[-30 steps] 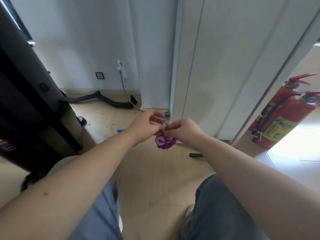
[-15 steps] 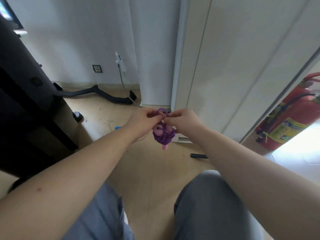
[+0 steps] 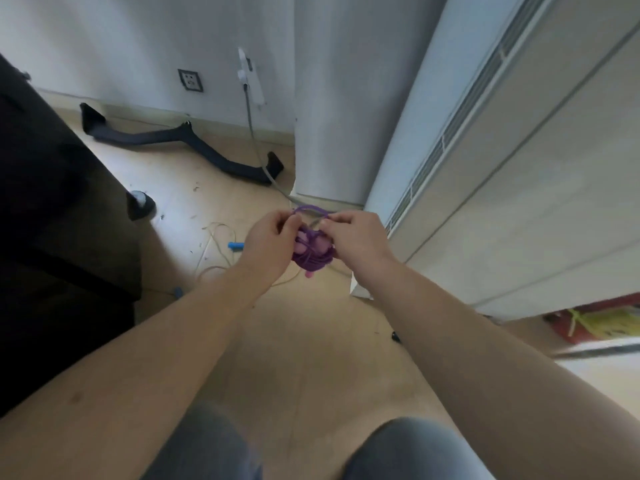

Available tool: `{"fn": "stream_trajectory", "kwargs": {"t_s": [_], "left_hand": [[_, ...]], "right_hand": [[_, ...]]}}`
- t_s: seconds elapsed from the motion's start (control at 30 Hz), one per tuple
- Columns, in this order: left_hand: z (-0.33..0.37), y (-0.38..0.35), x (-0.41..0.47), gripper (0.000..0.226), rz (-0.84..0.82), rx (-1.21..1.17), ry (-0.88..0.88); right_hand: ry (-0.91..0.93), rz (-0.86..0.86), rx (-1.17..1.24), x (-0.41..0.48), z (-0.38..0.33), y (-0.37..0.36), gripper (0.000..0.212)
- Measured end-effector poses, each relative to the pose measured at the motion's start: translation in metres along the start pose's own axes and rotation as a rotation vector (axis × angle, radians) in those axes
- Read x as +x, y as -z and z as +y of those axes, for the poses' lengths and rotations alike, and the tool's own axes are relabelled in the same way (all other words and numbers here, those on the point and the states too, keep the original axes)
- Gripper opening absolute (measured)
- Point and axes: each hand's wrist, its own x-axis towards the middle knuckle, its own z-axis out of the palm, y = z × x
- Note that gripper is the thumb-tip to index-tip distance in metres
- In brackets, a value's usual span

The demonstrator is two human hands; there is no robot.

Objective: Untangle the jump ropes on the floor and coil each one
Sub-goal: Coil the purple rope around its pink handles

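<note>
A purple jump rope with pink handles hangs as a tight bundle between my hands, above the wooden floor. My left hand pinches a purple loop at the bundle's top left. From the right, my right hand pinches the same loop, fingertips close to the left hand's. On the floor behind my left hand lies a second rope, a thin white cord in loose curves with a blue handle partly hidden by my hand.
A dark cabinet fills the left side. A black bent bar lies by the far wall, near a white pillar. White panels stand on the right, with a red fire extinguisher beyond them. My knees are at the bottom.
My head has tilted down and left, bringing the white cord and blue handle more into view. Both hands stay on the purple bundle, with its top loop drawn a little wider.
</note>
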Motion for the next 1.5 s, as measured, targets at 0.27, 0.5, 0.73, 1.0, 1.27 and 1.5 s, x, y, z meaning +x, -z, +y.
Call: {"fn": "stream_trajectory", "kwargs": {"t_s": [0.27, 0.5, 0.73, 1.0, 1.27, 1.5], "left_hand": [[0.172, 0.076, -0.006, 0.02, 0.02, 0.073, 0.028], [0.362, 0.136, -0.048, 0.017, 0.048, 0.056, 0.018], [0.493, 0.195, -0.068, 0.018, 0.128, 0.024, -0.022], [0.551, 0.284, -0.034, 0.021, 0.204, -0.116, -0.027], [0.577, 0.384, 0.05, 0.032, 0.107, -0.02, -0.118], [0.601, 0.434, 0.121, 0.021, 0.171, -0.094, -0.151]], "right_hand": [[-0.011, -0.107, -0.057, -0.013, -0.176, 0.048, 0.009], [0.096, -0.102, -0.093, -0.063, -0.354, 0.121, 0.01], [0.229, -0.148, -0.119, -0.094, -0.497, 0.151, 0.013], [0.356, -0.238, -0.09, -0.072, -0.605, 0.11, 0.014], [0.426, -0.181, -0.119, -0.026, -0.699, 0.04, 0.017], [0.469, -0.158, -0.141, 0.027, -0.759, -0.01, 0.021]]}}
